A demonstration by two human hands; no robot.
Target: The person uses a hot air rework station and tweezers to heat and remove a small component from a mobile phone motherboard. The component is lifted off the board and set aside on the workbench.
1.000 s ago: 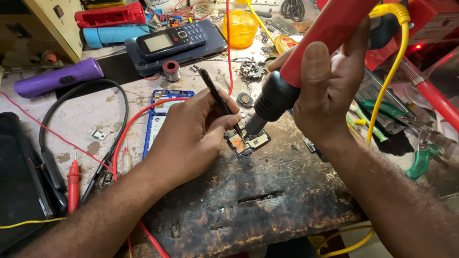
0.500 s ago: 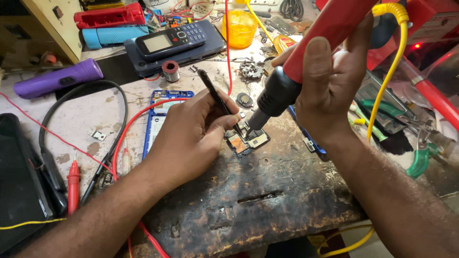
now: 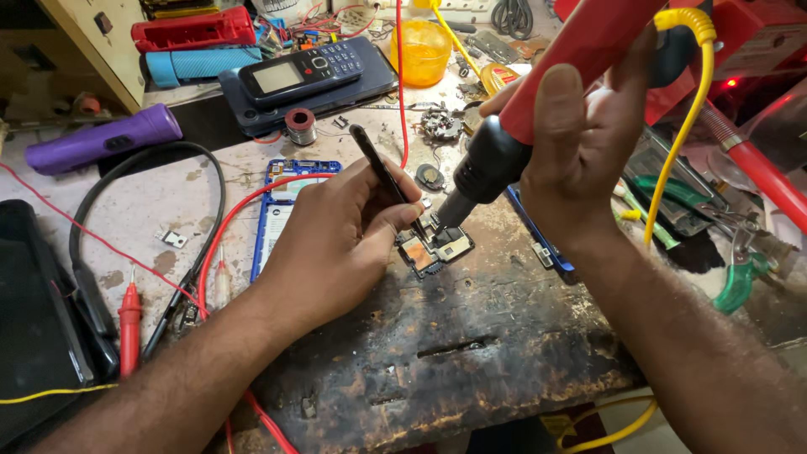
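My left hand (image 3: 336,240) holds black tweezers (image 3: 382,172), their tips down on a small circuit board (image 3: 435,249) that lies on a scorched dark wooden block (image 3: 471,336). My right hand (image 3: 580,151) grips a red hot-air tool (image 3: 580,50) with a black nozzle (image 3: 479,172). The nozzle tip points down at the board's upper edge, right beside the tweezer tips. A yellow cable (image 3: 685,101) runs from the tool past my right wrist.
A blue phone frame (image 3: 282,202) lies left of my left hand, crossed by a red wire (image 3: 244,210). Behind stand a keypad phone (image 3: 303,71), a solder spool (image 3: 299,124), a purple torch (image 3: 101,139) and an orange cup (image 3: 422,50). A red probe (image 3: 129,324) lies left; green pliers (image 3: 740,273) right.
My right hand has shifted slightly, bringing the nozzle closer over the board. My left hand and the tweezers stay on the board.
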